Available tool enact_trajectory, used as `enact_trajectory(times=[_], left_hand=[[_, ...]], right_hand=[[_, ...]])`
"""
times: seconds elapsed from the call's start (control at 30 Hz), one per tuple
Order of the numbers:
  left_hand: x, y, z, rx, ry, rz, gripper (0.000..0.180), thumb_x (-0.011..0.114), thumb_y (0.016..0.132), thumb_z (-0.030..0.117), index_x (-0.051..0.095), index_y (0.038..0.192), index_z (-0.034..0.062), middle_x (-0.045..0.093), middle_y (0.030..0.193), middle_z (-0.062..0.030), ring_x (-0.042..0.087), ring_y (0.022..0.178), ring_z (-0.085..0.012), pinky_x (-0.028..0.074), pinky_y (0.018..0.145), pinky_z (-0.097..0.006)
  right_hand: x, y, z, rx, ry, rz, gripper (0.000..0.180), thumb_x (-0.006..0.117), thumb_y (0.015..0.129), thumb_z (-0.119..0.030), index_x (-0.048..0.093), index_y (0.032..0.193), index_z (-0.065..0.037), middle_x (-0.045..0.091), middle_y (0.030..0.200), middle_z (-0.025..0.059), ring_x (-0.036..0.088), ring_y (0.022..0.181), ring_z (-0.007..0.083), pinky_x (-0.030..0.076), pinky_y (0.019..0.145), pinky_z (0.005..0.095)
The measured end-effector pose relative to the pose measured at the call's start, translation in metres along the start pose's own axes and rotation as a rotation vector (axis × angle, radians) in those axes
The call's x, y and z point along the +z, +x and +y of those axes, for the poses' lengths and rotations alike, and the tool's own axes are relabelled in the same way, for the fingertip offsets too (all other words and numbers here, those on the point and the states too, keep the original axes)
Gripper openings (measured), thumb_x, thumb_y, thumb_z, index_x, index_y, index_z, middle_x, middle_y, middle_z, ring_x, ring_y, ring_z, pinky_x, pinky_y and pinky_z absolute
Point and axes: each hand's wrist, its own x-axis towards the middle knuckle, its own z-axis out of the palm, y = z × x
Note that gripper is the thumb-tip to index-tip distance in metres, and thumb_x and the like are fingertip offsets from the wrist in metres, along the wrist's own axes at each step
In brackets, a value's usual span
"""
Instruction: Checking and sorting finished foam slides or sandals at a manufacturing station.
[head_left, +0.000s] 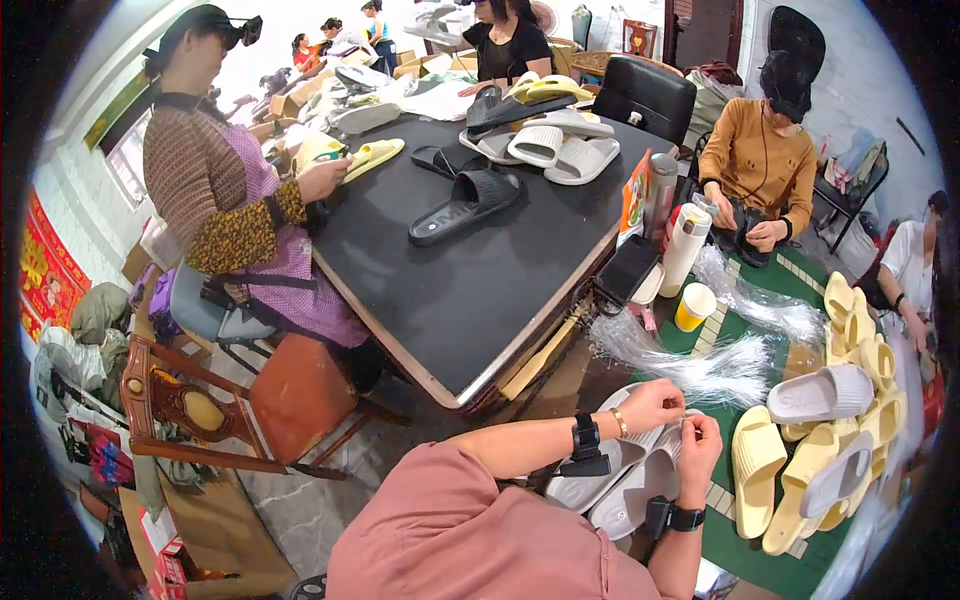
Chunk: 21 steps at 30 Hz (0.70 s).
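Note:
Both of my hands are close together above a pair of light grey slide slippers (640,482). My left hand (648,407) has its fingertips pinched together at the slippers' far end. Beside it, my right hand (699,445) is closed in a pinch too. Whatever lies between the fingertips is too small to make out. Just beyond my hands lies a bundle of clear plastic strands (715,372), with a second strand bundle (770,305) farther back. To the right of my right hand, yellow slippers (757,470) and a grey slipper (822,391) lie in a pile.
A yellow-and-white paper cup (695,306) and a white bottle (686,248) stand past the strands. The dark table (400,305) bears a black slipper (465,207) and grey slippers (580,160). A wooden chair (290,400) stands left. Co-workers sit or stand around.

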Motion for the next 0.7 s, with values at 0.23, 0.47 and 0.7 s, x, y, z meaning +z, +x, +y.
enact_trajectory(times=[0.23,0.47,0.7], left_hand=[[-0.002,0.003,0.004,-0.073,-0.004,-0.128,0.014,0.070,0.080,0.015,0.067,0.084,0.0026,0.065,0.085,-0.0109,0.064,0.078,-0.0252,0.051,0.070,-0.034],[-0.002,-0.001,-0.003,-0.025,-0.068,0.011,0.019,0.071,0.080,0.020,0.067,0.084,0.0018,0.064,0.083,-0.0111,0.063,0.075,-0.0239,0.051,0.069,-0.035],[0.003,-0.001,0.000,-0.023,-0.013,0.021,0.019,0.070,0.080,0.020,0.063,0.080,0.0015,0.061,0.077,-0.0099,0.062,0.071,-0.0210,0.049,0.064,-0.033]], right_hand=[[0.002,-0.001,0.005,0.162,0.031,0.067,0.007,0.060,0.085,-0.004,0.059,0.084,0.003,0.059,0.082,0.0116,0.055,0.073,0.0217,0.046,0.070,0.0330],[0.002,0.001,0.001,0.079,0.040,-0.028,0.008,0.059,0.086,-0.005,0.058,0.084,0.003,0.058,0.083,0.0110,0.055,0.074,0.0227,0.045,0.070,0.0326],[0.000,0.002,0.024,0.187,0.021,-0.052,0.010,0.061,0.087,-0.006,0.058,0.085,0.002,0.056,0.083,0.0095,0.053,0.074,0.0199,0.045,0.069,0.0328]])
